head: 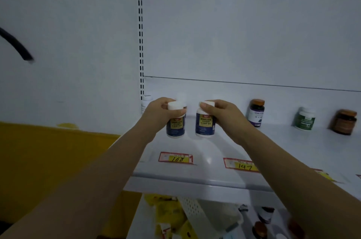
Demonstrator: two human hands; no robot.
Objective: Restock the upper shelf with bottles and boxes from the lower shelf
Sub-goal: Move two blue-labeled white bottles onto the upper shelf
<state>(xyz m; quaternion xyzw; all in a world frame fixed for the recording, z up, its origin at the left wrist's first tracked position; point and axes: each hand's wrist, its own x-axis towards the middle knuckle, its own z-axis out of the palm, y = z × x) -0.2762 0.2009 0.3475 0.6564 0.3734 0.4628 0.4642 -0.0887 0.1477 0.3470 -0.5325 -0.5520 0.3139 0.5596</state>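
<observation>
My left hand (158,114) grips a blue bottle with a white cap (175,125) near its top. My right hand (224,115) grips a second blue bottle of the same kind (205,124) by its cap and shoulder. Both bottles are upright, side by side, at the left part of the white upper shelf (205,160); I cannot tell whether they touch it. A white bottle (145,103) stands at the shelf's back left corner, and another one is mostly hidden behind my left hand.
Further right on the upper shelf stand a purple-labelled bottle (256,112), a green-labelled bottle (305,119) and a dark brown jar (344,122). Price tags (175,157) lie along the shelf front. The lower shelf (214,219) holds yellow packets, bottles and boxes. A yellow wall is left.
</observation>
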